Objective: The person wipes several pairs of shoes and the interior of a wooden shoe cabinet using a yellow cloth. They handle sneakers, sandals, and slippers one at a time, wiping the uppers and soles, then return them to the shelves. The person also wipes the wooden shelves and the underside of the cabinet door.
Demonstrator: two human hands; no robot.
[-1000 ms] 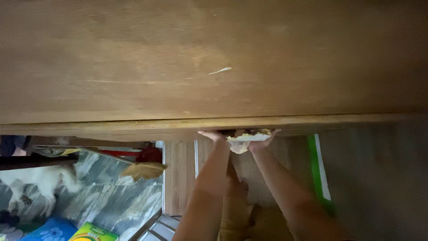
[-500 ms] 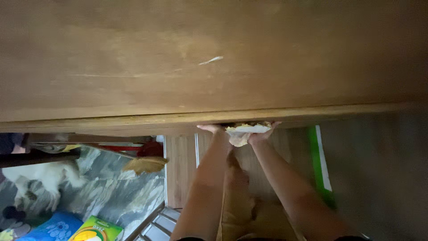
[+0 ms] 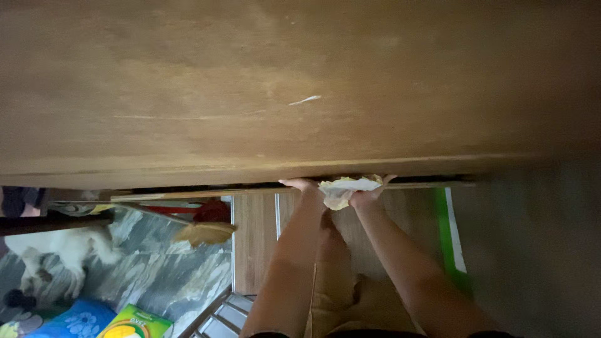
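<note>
A broad brown wooden panel (image 3: 300, 94) fills the upper half of the view. Both my arms reach up to its lower edge. My left hand (image 3: 302, 186) rests with its fingers on that edge and holds nothing. Just to its right, my right hand (image 3: 369, 195) grips a crumpled pale yellow-white cloth (image 3: 343, 188) and presses it against the edge of the panel. My fingertips are partly hidden in the dark gap under the edge.
A white dog (image 3: 62, 247) stands on the grey marbled floor (image 3: 181, 275) at the left. A broom head (image 3: 203, 233) lies near it. A green and yellow box (image 3: 134, 322) and a blue item (image 3: 75, 316) sit at the bottom left. A green strip (image 3: 446, 231) runs along the wood floor.
Both hands stay at the panel's edge with the cloth between them. The view has shifted slightly, and the dog has moved a little.
</note>
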